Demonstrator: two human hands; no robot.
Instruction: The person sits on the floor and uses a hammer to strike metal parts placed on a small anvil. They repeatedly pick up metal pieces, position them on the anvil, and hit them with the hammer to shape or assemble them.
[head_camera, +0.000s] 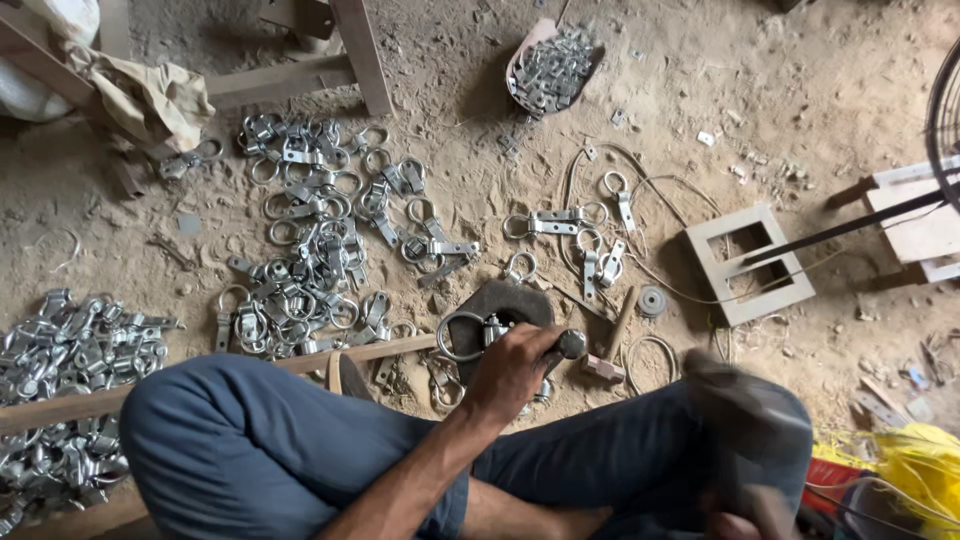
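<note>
Right hand (745, 455) motion-blurred; left hand (512, 372) covers ring clasp (470, 335)

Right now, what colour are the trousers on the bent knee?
Blue-grey trousers, plain with no pattern; the head view shows them best.

A single head-worn camera looks steeply down from above the seated person's lap, close enough that the bent knees (250, 440) fill the lower frame. It faces forward over the sandy floor (800, 90), which spreads across the upper frame. No second view shares the scene.
</note>
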